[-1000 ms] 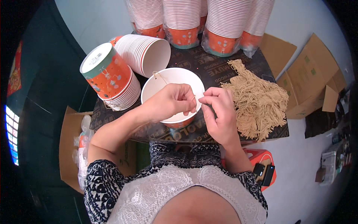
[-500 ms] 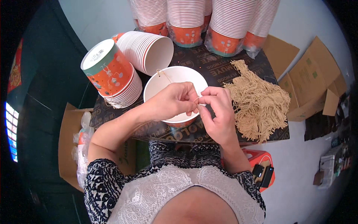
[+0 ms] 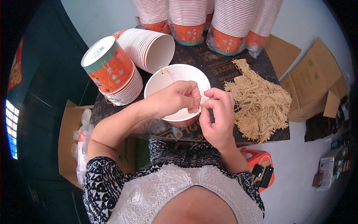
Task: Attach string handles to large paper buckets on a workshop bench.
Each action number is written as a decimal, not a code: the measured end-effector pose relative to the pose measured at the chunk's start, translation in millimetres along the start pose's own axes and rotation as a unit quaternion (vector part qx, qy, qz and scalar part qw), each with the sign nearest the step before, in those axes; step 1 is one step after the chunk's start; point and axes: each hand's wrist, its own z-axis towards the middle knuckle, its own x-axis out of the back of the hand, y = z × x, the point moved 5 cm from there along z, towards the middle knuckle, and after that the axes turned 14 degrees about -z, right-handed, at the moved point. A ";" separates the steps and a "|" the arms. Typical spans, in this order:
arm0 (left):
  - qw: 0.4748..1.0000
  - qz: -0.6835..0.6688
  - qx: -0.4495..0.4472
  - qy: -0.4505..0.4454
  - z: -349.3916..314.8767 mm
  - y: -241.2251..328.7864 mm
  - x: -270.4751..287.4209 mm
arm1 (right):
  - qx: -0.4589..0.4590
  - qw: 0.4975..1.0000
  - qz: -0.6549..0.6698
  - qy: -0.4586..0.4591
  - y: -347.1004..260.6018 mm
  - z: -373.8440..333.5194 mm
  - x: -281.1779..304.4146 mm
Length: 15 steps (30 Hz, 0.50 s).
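Note:
A white-lined paper bucket (image 3: 153,85) with an orange outside stands upright at the table's near edge. Tan string (image 3: 167,73) is looped at its far-left rim and runs down across the inside. Over the bucket's right side, my left hand (image 3: 177,98) pinches the string between thumb and fingers. My right hand (image 3: 217,115), close beside it, is closed with thumb and forefinger on the same string. A short bit of string shows between the fingertips; whether it is knotted there I cannot tell. To the right lies a heap of loose tan strings (image 3: 261,100).
Nested orange buckets (image 3: 113,71) stand upside down at the left, beside a stack on its side (image 3: 145,50). Tall plastic-wrapped stacks (image 3: 188,26) line the back of the dark table (image 3: 149,128). Cardboard boxes (image 3: 315,74) sit right and left. A red stool (image 3: 257,158) holds small black devices.
My right hand has drawn slightly away from the left, and more string shows between the fingertips. The bucket appears tipped or shifted a little to the right.

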 end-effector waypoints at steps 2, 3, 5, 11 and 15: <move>1.000 -0.026 0.011 -0.015 0.2 -0.1 -1.1 | 0.006 1.000 -0.014 0.008 -4.9 -0.9 1.6; 1.000 -0.026 0.010 -0.014 0.8 -0.8 0.0 | 0.026 0.999 -0.023 0.019 -8.5 -1.6 2.5; 0.999 -0.010 0.023 -0.034 2.1 -4.5 0.8 | 0.065 0.996 -0.046 0.031 -14.4 -2.2 3.9; 0.996 0.047 0.029 -0.068 4.3 -4.1 5.2 | 0.104 0.993 -0.055 0.032 -13.1 -8.4 3.3; 0.997 0.050 0.032 -0.056 1.1 -1.5 4.6 | 0.107 0.993 -0.032 0.030 -5.0 -10.1 3.3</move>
